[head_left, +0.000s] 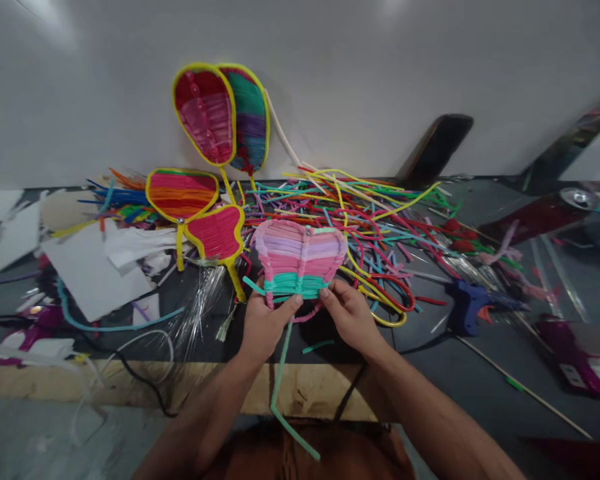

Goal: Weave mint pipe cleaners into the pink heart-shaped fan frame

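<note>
Between my two hands is a wing-like shape made of pipe cleaners point(303, 247), banded pink, lilac, rose and teal inside a pink outline. My left hand point(267, 320) pinches its lower left edge, thumb across the teal rows. At the lower right edge, my right hand point(350, 310) has thumb and fingers closed on the teal rows and rim. A pale green pipe cleaner point(281, 373) hangs from the bottom of the shape, bent near its lower end. A short teal end sticks out on the left.
Finished-looking yellow-rimmed shapes point(215, 230) lie left of centre, and two more point(205, 113) lean on the white wall. Loose pipe cleaners point(380, 227) heap behind my hands. A blue glue gun point(466, 308), a can point(540, 213) and a thin stick point(525, 387) lie right; white card point(97, 260) left.
</note>
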The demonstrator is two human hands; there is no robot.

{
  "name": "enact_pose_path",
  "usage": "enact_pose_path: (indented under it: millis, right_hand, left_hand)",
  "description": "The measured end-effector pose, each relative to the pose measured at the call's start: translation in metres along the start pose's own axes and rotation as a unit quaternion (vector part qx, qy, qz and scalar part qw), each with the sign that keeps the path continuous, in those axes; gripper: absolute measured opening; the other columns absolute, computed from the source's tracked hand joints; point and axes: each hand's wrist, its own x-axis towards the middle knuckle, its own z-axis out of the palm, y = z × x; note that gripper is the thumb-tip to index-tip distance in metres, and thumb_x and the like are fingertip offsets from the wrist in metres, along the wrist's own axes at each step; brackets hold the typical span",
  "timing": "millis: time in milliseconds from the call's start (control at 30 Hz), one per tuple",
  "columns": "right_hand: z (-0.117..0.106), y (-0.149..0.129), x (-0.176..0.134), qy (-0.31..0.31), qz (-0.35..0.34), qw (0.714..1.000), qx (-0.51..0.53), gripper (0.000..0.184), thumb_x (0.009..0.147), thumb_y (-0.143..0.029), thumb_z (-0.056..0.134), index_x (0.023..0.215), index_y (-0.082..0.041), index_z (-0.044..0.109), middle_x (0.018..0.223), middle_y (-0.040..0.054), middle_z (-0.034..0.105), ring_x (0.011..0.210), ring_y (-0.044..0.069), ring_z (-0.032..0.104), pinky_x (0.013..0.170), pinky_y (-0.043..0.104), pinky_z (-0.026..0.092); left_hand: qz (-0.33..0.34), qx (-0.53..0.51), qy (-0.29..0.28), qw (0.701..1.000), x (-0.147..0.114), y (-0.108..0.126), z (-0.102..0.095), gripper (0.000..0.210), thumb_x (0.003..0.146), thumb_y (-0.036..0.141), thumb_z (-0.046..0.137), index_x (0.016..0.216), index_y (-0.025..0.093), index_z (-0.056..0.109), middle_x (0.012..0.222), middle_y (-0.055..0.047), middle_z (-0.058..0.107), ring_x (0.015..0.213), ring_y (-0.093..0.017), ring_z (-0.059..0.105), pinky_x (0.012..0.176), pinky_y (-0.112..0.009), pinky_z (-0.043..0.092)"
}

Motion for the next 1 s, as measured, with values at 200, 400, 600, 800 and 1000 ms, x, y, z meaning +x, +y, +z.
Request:
enact_pose_path:
  millis: [200, 400, 600, 800, 1000]
  right_hand:
    - [0.004, 0.007, -0.004, -0.017, -0.035, 0.999, -0.014, 0.026, 0.089, -0.045, 0.046, 0.083, -0.022, 0.057, 0.072, 0.0003, 0.055, 0.067, 0.016, 0.050, 0.067, 0.028, 0.040]
    - [0.006, 0.012, -0.003, -0.038, 0.022, 0.992, 0.119, 0.026, 0.086, -0.048, 0.051, 0.086, -0.022, 0.058, 0.074, -0.0003, 0.056, 0.070, 0.015, 0.051, 0.070, 0.028, 0.043]
    - [0.002, 0.012, 0.001, 0.016, 0.051, 0.986, 0.156, 0.023, 0.085, -0.045, 0.055, 0.081, -0.023, 0.060, 0.069, -0.0026, 0.054, 0.063, 0.012, 0.049, 0.064, 0.025, 0.042]
    - [0.005, 0.009, 0.000, 0.009, 0.032, 0.991, 0.131, 0.031, 0.085, -0.049, 0.053, 0.102, -0.025, 0.062, 0.081, -0.0001, 0.064, 0.070, 0.015, 0.057, 0.066, 0.028, 0.046]
    - [0.008, 0.012, 0.001, 0.019, 0.029, 0.983, 0.180, 0.032, 0.085, -0.048, 0.054, 0.103, -0.024, 0.063, 0.095, 0.0023, 0.068, 0.087, 0.018, 0.061, 0.078, 0.030, 0.049]
  left_hand:
    - [-0.037, -0.067, -0.029, 0.997, -0.001, -0.001, 0.005, 0.023, 0.061, 0.024, 0.076, 0.080, 0.015, 0.065, 0.070, -0.001, 0.069, 0.065, -0.017, 0.065, 0.070, -0.031, 0.053]
    - [-0.037, -0.095, -0.023, 0.995, 0.001, -0.005, 0.002, 0.021, 0.062, 0.024, 0.077, 0.076, 0.016, 0.063, 0.066, 0.001, 0.067, 0.060, -0.013, 0.062, 0.067, -0.028, 0.052]
    - [-0.042, -0.096, -0.011, 0.994, 0.002, -0.007, 0.001, 0.028, 0.062, 0.023, 0.077, 0.085, 0.017, 0.063, 0.073, 0.001, 0.069, 0.066, -0.013, 0.064, 0.073, -0.029, 0.052]
    - [-0.052, -0.097, -0.030, 0.993, -0.003, -0.004, 0.007, 0.030, 0.060, 0.023, 0.079, 0.086, 0.015, 0.064, 0.080, -0.003, 0.072, 0.075, -0.018, 0.067, 0.080, -0.033, 0.051]
    - [-0.026, -0.042, -0.022, 0.999, -0.002, -0.009, 0.003, 0.029, 0.062, 0.025, 0.077, 0.087, 0.014, 0.066, 0.086, -0.005, 0.073, 0.079, -0.019, 0.067, 0.084, -0.035, 0.050]
